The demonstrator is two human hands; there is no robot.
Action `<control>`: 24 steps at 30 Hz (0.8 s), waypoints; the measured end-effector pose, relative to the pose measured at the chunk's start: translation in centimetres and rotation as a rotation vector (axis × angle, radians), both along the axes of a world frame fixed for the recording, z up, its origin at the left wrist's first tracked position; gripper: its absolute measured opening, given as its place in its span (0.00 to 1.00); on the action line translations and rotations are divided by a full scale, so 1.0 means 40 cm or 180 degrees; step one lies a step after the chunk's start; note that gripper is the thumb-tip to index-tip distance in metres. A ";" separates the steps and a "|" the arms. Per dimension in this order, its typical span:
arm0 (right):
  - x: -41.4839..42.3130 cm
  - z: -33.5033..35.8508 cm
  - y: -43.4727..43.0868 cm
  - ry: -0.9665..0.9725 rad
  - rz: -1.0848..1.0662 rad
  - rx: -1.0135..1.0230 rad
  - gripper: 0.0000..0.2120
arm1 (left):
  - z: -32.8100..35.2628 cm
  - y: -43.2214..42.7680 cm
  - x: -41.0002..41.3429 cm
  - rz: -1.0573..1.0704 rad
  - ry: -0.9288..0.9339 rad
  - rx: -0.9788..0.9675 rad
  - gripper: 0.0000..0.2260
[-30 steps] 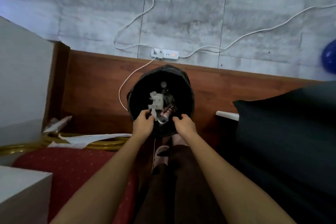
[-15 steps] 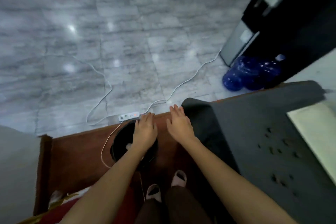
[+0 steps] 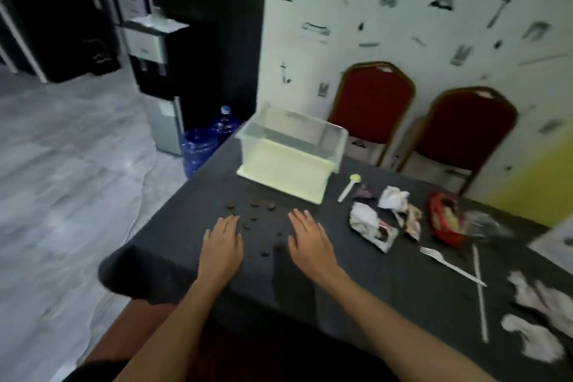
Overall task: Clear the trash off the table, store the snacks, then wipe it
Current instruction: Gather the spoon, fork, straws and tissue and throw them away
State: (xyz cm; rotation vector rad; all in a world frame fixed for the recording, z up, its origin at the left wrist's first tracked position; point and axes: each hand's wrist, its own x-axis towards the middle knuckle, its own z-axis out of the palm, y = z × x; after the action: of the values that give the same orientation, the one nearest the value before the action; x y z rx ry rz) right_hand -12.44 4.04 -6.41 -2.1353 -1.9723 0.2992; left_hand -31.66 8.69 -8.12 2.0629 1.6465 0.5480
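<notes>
My left hand (image 3: 222,242) and my right hand (image 3: 307,239) hover flat and empty over the dark tablecloth (image 3: 192,226), fingers straight. Several small brown cookies (image 3: 259,204) lie scattered between and beyond them. A clear plastic box (image 3: 290,152) stands behind the cookies. To the right lie crumpled wrappers (image 3: 372,225), a crumpled white paper (image 3: 393,198), a red snack bag (image 3: 445,219), a white plastic spoon (image 3: 348,187), a white plastic fork (image 3: 449,265), a white straw (image 3: 480,295) and crumpled tissues (image 3: 536,319).
Two red chairs (image 3: 372,105) stand behind the table against a patterned wall. A water dispenser (image 3: 155,71) and blue water bottles (image 3: 204,139) are on the grey tiled floor at the left. The table's near corner is just left of my left arm.
My view swung up from the black bin on the floor to the table. Both hands left the bin and now hover open over the cookies.
</notes>
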 end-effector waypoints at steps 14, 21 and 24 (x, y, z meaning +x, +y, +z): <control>0.635 -0.031 -0.423 0.0079 -0.2300 -0.0170 0.21 | 0.010 -0.182 0.647 -0.1297 0.0137 0.0021 0.20; 0.813 -0.056 -0.474 0.0283 -0.2933 -0.0388 0.19 | 0.000 -0.246 0.753 -0.1023 0.0411 0.0155 0.22; 0.836 -0.067 -0.460 0.0630 -0.3070 -0.0494 0.18 | 0.002 -0.226 0.751 -0.0861 0.0520 0.0200 0.22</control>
State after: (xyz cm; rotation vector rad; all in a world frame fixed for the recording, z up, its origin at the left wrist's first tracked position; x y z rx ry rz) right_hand 21.00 -14.36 -9.09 -2.7157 -0.6751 0.4523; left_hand -1.61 -0.35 -8.03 2.3825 1.4159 0.3511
